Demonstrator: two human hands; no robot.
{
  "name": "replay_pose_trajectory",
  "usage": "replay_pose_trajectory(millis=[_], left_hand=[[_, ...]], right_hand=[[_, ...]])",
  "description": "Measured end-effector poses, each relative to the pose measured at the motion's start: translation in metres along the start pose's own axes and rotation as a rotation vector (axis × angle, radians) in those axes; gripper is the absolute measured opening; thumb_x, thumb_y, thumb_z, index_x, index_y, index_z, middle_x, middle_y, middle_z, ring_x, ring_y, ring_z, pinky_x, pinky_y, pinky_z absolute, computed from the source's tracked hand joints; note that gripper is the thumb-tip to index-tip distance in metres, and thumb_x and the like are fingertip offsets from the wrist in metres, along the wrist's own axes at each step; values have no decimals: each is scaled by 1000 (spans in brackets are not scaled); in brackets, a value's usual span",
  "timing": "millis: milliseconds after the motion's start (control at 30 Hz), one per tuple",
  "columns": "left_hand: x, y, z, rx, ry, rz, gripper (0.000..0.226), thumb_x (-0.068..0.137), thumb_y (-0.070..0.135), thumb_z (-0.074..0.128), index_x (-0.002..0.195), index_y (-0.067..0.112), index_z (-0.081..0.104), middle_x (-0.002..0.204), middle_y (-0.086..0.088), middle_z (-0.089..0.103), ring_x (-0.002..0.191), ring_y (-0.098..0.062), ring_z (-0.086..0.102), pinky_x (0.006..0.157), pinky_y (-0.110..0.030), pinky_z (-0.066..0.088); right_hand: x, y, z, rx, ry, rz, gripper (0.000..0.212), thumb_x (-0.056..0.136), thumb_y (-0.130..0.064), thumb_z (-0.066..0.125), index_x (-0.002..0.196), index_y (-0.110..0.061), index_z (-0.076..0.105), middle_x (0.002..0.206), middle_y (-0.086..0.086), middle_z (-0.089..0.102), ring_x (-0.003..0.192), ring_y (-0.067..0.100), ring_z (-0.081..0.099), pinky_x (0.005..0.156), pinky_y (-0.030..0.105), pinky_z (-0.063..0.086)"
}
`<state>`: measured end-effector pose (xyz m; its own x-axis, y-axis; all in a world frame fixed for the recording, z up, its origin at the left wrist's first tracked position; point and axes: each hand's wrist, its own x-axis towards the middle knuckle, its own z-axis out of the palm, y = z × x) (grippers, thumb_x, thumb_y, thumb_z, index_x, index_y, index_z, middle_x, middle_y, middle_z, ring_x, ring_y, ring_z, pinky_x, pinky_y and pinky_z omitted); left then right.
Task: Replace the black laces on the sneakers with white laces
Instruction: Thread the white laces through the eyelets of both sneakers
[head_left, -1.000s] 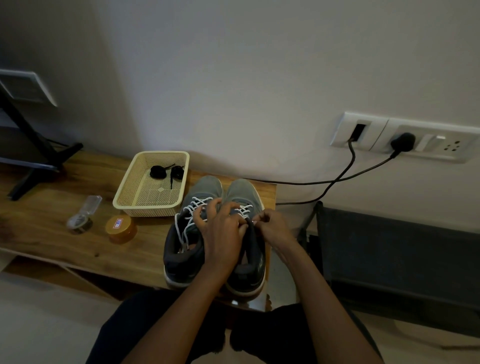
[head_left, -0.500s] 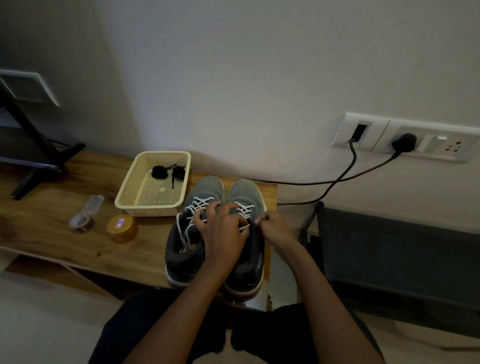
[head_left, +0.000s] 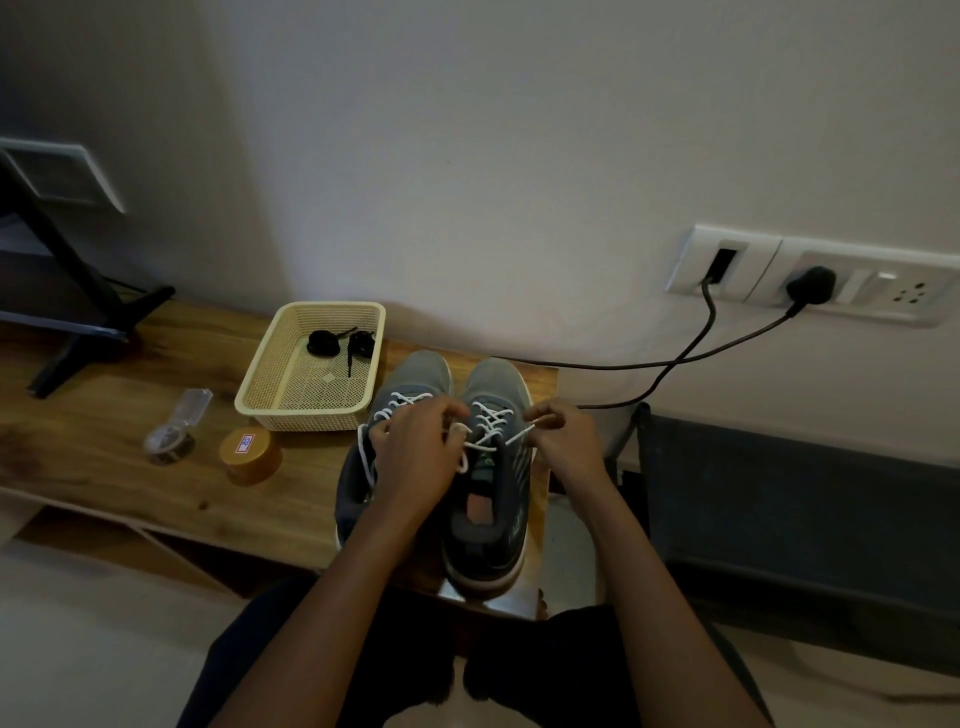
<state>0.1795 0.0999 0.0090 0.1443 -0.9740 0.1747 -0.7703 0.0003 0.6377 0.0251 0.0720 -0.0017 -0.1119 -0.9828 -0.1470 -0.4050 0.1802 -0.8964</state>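
Beside the cream mesh basket (head_left: 304, 417), left hand (head_left: 415, 454) and right hand (head_left: 563, 441) pinch the white lace (head_left: 491, 423) of the farther grey sneaker (head_left: 493, 540); threading looks done; next, snug and knot.

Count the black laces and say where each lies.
2. Both lie at the far end of the basket: one coil on the left, a second coil beside it, an end trailing nearer. The left hand hides part of the sneakers, so more may be hidden.

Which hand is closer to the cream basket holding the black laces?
Left. The left hand is over the sneakers, just right of the basket; the right hand is farther, at the sneakers' far side, pinching a white lace.
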Motion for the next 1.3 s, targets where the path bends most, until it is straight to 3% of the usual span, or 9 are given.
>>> replay_pose_trajectory(millis=[67, 233, 333, 467, 633, 833, 933, 1100, 1300], left_hand=[[3, -6, -6, -95, 52, -20, 10, 90, 20, 60, 98, 24, 64, 102, 7, 66, 105, -15, 59, 96, -36, 39], [0, 1, -22, 288, 2, -21, 34, 76, 66, 60, 87, 33, 62, 108, 15, 47, 118, -17, 36, 95, -37, 11], [-5, 1, -22, 436, -126, 9, 25, 73, 57, 67, 84, 36, 63, 123, 15, 45, 126, -17, 29, 104, -43, 6], [-3, 1, -20, 232, 55, 21, 5, 83, 34, 63, 82, 33, 59, 112, 14, 54, 119, -15, 38, 103, -37, 9], [3, 5, -13, -403, 191, -47, 11, 87, 27, 66, 87, 18, 59, 87, 5, 60, 87, -13, 55, 79, -32, 45], [6, 8, -2, -366, 133, -79, 39, 90, 45, 58, 64, 15, 54, 63, -1, 56, 61, -16, 53, 61, -31, 41], [3, 7, 0, -165, 8, -43, 27, 83, 47, 63, 70, 23, 59, 76, 5, 62, 76, -15, 58, 78, -40, 48], [-2, 7, -8, 344, -152, -41, 33, 75, 36, 73, 102, 33, 54, 119, 9, 52, 119, -20, 42, 95, -41, 25], [-1, 11, -8, 77, 83, 4, 6, 87, 31, 63, 82, 30, 61, 91, 15, 57, 98, -10, 47, 85, -31, 18]], right_hand=[[0, 1, 3, -143, -45, -104, 17, 76, 2, 66, 82, -13, 70, 87, 7, 65, 85, 20, 60, 79, 31, 48], [-3, 1, 5, -298, -28, -163, 19, 76, -8, 72, 67, -24, 66, 75, -3, 60, 88, 22, 60, 89, 38, 44], [-3, 3, 5, -324, -35, -137, 20, 79, -10, 71, 66, -23, 62, 74, -4, 59, 90, 23, 60, 92, 41, 43], [-2, 6, 5, -329, -53, -103, 20, 82, -11, 68, 66, -21, 61, 63, -13, 54, 84, 16, 56, 95, 42, 43], [-2, 14, 3, -310, -65, -87, 19, 82, -11, 68, 65, -18, 65, 63, -8, 59, 82, 20, 62, 94, 47, 44], [0, 19, 5, -322, -46, -44, 29, 79, -12, 67, 56, -28, 58, 66, -4, 61, 87, 27, 62, 93, 48, 46], [1, 19, 7, -338, -50, -28, 31, 79, -11, 64, 54, -27, 54, 67, 0, 61, 85, 27, 62, 96, 48, 44], [2, 22, 11, -353, -49, -19, 34, 78, -13, 64, 50, -29, 52, 72, 1, 61, 93, 32, 60, 89, 43, 48], [3, 24, 10, -343, -73, -12, 31, 81, -14, 62, 55, -28, 50, 76, 3, 61, 96, 34, 57, 83, 45, 50]])
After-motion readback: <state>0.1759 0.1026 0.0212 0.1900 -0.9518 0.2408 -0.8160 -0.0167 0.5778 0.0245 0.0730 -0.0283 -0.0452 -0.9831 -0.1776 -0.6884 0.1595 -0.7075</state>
